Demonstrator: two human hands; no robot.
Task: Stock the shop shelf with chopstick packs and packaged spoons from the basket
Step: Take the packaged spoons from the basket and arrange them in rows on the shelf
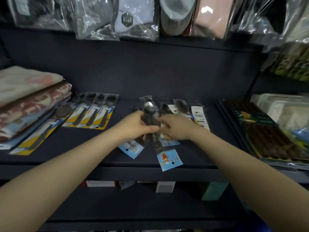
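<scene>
— Where were the spoons?

— A small bunch of bagged spoons lay mid-shelf, near the front edge, bowls pointing far and blue header cards pointing near. One card overhung the shelf lip.

— And the hands?

— Both were on that bunch. The left hand had its fingers curled closed around the bags' middle, thumb on top. The right hand lay just right of it, fingers bent down onto the packs there; whether it truly gripped one I couldn't tell.

— Anything else beside them?

— More spoon packs lay just right of the hands, partly under the right one, with a white barcode label facing up. To the left, apart from the hands, sat a yellow-and-blue card of four spoons, and another such card nearer the left edge.

— And the chopsticks?

— A stack of chopstick packs lay at the right end, dark sticks under clear film.

— Further out?

— Folded towels were piled at far left. Bagged socks hung above.
</scene>
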